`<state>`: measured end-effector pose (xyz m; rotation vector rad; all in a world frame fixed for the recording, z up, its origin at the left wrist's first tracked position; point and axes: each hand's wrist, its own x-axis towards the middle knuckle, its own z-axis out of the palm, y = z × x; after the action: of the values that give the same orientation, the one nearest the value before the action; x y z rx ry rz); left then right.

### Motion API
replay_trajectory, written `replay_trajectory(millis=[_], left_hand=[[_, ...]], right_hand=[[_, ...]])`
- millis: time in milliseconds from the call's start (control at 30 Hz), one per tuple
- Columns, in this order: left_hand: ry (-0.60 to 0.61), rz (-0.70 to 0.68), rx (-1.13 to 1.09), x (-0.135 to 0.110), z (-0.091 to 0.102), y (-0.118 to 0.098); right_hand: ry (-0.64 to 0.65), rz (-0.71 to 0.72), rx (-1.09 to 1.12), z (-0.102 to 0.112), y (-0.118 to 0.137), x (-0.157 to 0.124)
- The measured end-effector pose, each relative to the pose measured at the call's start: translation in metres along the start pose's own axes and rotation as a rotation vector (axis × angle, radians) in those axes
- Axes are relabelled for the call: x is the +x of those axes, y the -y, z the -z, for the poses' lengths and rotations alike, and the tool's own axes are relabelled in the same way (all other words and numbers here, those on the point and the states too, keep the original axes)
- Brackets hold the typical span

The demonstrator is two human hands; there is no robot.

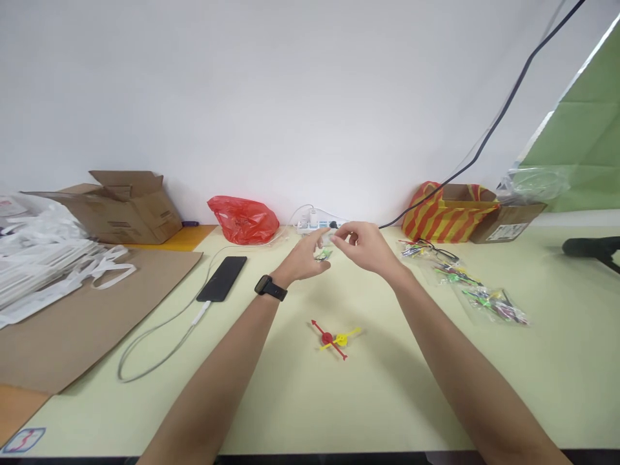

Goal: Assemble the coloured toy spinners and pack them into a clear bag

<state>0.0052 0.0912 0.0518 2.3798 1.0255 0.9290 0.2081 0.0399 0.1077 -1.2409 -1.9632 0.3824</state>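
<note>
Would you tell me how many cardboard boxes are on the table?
2: one open cardboard box at the far left by the wall, another box at the far right beside the striped bag.

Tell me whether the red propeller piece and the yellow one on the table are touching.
Touching. The head view shows the red propeller piece and the yellow propeller piece lying hub against hub on the table, blades crossing, no gap between them.

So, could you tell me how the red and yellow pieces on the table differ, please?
The red piece is longer than the yellow piece. Red slants from upper left to lower right; yellow slants the other way, so they cross. Both are thin plastic rods with a round hub, lying loose on the table, clear of both hands.
</note>
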Motion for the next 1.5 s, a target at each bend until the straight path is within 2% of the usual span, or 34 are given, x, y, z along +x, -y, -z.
replay_trajectory(millis=[133,233,300,400,467,567,633,733,833,967,1067,1233,1400,1500], left_hand=[[-0.080,0.024,-0.024,0.003,0.003,0.002],[-0.204,0.056,-0.175,0.007,0.004,0.007],[-0.322,0.112,-0.344,0.010,0.003,0.013],[-0.413,0.182,-0.495,0.009,-0.003,0.025],[-0.413,0.204,-0.499,0.005,-0.008,0.031],[-0.418,0.200,-0.416,-0.002,-0.014,0.034],[-0.415,0.180,-0.337,-0.004,-0.016,0.034],[-0.394,0.150,-0.264,-0.004,-0.021,0.033],[-0.371,0.123,-0.235,-0.003,-0.027,0.035],[-0.366,0.101,-0.213,-0.004,-0.031,0.036],[-0.311,0.083,-0.223,-0.005,-0.022,0.034],[-0.099,0.052,-0.206,-0.005,0.017,0.024],[0.075,0.047,-0.089,-0.005,0.048,0.023],[0.099,0.037,-0.006,-0.004,0.054,0.023]], right_hand=[[-0.073,-0.033,-0.012,0.013,-0.002,0.001],[0.014,-0.040,-0.052,0.022,-0.006,0.001],[0.174,-0.025,-0.073,0.025,-0.008,0.000],[0.554,-0.003,-0.101,0.017,-0.010,-0.005],[0.821,-0.021,-0.120,0.003,-0.009,-0.008],[1.097,-0.103,-0.138,-0.029,-0.002,-0.014],[1.129,-0.100,-0.178,-0.050,0.005,-0.017],[1.151,-0.007,-0.124,-0.073,0.014,-0.020],[1.190,0.064,-0.012,-0.082,0.019,-0.022],[1.241,0.056,0.094,-0.084,0.018,-0.023],[1.173,0.064,0.228,-0.082,0.015,-0.022],[0.923,0.054,0.555,-0.057,0.009,-0.013],[0.524,0.010,0.728,-0.016,0.002,-0.003],[0.237,-0.008,0.712,0.002,-0.005,0.002]])
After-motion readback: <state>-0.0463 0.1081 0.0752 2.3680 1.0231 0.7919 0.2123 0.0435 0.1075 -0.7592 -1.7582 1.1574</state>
